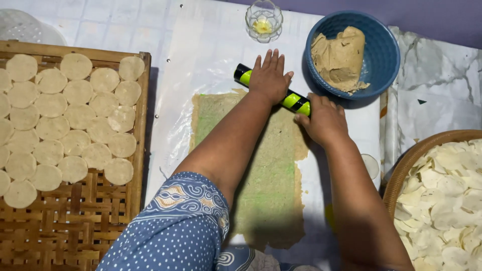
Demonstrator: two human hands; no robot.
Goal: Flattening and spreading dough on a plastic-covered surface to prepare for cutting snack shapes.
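Bamboo weave makes up the big tray (75, 221) at the left edge of the counter (125, 25), and rows of thin, pale dough rounds (65, 125) lie flat on its upper half, many overlapping at their rims. At the middle of the counter a long sheet of rolled dough (271, 200) lies on clear plastic film (175, 125), running from the near edge toward the far edge. Across the far end of that sheet lies a black and bright green rolling pin (291, 100), set at a slant.

The left hand (270, 78) rests palm-down on the pin with its fingers stretched flat and close together, pressing rather than gripping. The right hand (324, 120) sits on the pin's right end, its fingers curled over the pin, though how tightly it grips cannot be told. Both forearms reach out from the near edge over the dough sheet, and a blue patterned sleeve (175, 226) covers the left upper arm.

Just beyond the pin, toward the far right corner, a blue bowl (384, 55) holds a lump of tan dough (339, 57). A small glass cup (263, 20) stands at the far edge. At the right edge a round woven basket (401, 170) is filled with pale cut dough pieces (447, 200).
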